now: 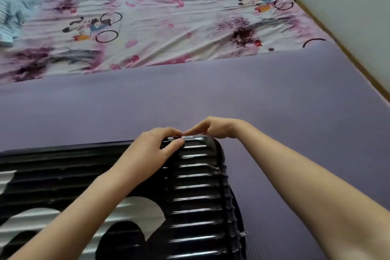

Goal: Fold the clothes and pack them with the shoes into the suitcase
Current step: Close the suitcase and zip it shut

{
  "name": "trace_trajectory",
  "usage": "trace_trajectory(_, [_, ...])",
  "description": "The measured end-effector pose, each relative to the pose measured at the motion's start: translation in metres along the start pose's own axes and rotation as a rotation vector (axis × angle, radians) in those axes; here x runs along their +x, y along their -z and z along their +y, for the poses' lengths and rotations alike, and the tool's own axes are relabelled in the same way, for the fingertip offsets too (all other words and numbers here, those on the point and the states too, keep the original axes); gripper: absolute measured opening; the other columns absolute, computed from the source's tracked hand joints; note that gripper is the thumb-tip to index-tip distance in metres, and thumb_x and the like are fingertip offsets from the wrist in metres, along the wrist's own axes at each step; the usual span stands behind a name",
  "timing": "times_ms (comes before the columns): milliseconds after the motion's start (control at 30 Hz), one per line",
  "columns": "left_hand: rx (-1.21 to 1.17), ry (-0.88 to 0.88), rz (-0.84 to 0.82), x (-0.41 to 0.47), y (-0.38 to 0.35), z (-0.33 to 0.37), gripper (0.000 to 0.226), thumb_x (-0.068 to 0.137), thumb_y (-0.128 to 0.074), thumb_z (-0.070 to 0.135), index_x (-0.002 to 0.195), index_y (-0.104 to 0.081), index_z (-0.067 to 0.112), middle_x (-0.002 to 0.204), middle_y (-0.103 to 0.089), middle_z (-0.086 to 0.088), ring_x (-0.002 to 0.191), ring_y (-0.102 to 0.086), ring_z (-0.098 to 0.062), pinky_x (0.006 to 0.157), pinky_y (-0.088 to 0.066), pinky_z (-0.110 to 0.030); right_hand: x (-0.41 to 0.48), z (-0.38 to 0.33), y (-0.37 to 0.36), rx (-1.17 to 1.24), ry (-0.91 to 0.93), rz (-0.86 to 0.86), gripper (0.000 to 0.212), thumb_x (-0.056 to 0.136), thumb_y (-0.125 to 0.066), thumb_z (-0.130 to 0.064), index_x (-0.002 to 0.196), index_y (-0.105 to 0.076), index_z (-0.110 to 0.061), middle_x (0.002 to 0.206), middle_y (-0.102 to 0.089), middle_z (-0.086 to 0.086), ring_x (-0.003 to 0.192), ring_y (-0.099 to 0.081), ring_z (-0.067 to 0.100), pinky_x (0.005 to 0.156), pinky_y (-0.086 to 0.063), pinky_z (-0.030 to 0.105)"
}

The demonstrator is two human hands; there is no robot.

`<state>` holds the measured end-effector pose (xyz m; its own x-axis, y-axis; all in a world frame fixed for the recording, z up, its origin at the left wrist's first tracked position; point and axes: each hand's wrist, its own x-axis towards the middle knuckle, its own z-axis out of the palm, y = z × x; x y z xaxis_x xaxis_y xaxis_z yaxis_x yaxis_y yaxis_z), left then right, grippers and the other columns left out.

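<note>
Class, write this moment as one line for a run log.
suitcase: closed, flat on mat | left hand: grips far corner | right hand: fingertips at same corner, grip unclear

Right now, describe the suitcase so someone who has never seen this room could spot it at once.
Find the pink cartoon-print bedsheet; a purple mat adjoins it, nearer the camera. On the mat's near left side lies the suitcase. Nothing else here is a glossy black, ribbed hard shell with white patches.
</note>
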<state>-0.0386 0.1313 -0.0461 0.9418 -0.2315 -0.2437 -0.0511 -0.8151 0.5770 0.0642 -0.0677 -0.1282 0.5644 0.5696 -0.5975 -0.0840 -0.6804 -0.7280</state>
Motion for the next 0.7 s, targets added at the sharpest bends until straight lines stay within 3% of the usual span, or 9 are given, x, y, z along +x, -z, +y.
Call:
trace_trajectory(167, [0.003,-0.002,0.028,-0.003,-0.002,0.000,0.029,0.089,-0.047,0.049,0.114,-0.059,0.040,0.108,-0.059,0.022,0.103,-0.053,0.003,0.093,-0.041,-0.022,0.022,-0.002,0.006,-0.005,-0.073,-0.271,0.050,0.092,-0.045,0.006,0.131,-0.057,-0.023,0.129,-0.061,-0.001,0.118,-0.056,0.011,0.105,-0.043,0.036])
trace_trajectory(300, [-0.009,0.040,-0.025,0.004,0.002,0.001,0.036,0.084,-0.043,0.061,0.111,-0.059,0.043,0.107,-0.058,0.023,0.104,-0.054,0.000,0.094,-0.043,-0.028,0.028,-0.006,0.009,0.055,-0.072,-0.368,0.045,0.092,-0.048,0.007,0.131,-0.056,-0.015,0.105,-0.066,-0.002,0.094,-0.062,0.009,0.086,-0.052,0.024])
trace_trajectory(400, [-0.018,0.068,-0.050,0.007,0.005,0.005,0.048,0.077,-0.040,0.074,0.108,-0.058,0.043,0.105,-0.058,0.023,0.103,-0.053,0.002,0.096,-0.042,-0.029,0.029,-0.003,0.011,-0.041,-0.050,-0.264,0.035,0.089,-0.057,0.004,0.122,-0.063,-0.008,0.099,-0.067,0.005,0.083,-0.062,0.011,0.068,-0.049,0.014])
trace_trajectory(500, [0.025,0.042,-0.049,0.006,0.001,0.014,0.070,0.066,-0.024,0.084,0.119,-0.051,0.048,0.115,-0.054,0.028,0.109,-0.045,0.009,0.107,-0.032,-0.030,0.027,0.007,0.008,-0.121,0.002,-0.095,0.020,0.086,-0.065,-0.005,0.106,-0.071,-0.006,0.093,-0.070,0.010,0.077,-0.060,0.011,0.075,-0.052,0.023])
trace_trajectory(600, [0.107,0.015,-0.092,0.004,-0.011,0.028,0.079,0.062,-0.015,0.087,0.131,-0.034,0.055,0.127,-0.043,0.031,0.122,-0.032,0.010,0.118,-0.007,-0.038,0.013,0.013,0.004,-0.165,0.060,0.065,0.012,0.087,-0.063,-0.012,0.091,-0.072,-0.019,0.078,-0.069,-0.006,0.071,-0.058,0.003,0.071,-0.048,0.024])
trace_trajectory(700, [0.246,-0.014,-0.083,0.003,-0.024,0.037,0.084,0.059,-0.012,0.091,0.135,-0.025,0.058,0.128,-0.039,0.028,0.126,-0.032,0.005,0.118,0.002,-0.045,-0.012,0.032,0.001,-0.253,0.060,0.211,0.018,0.089,-0.057,-0.015,0.088,-0.071,-0.026,0.078,-0.068,-0.013,0.069,-0.055,-0.007,0.065,-0.040,0.018])
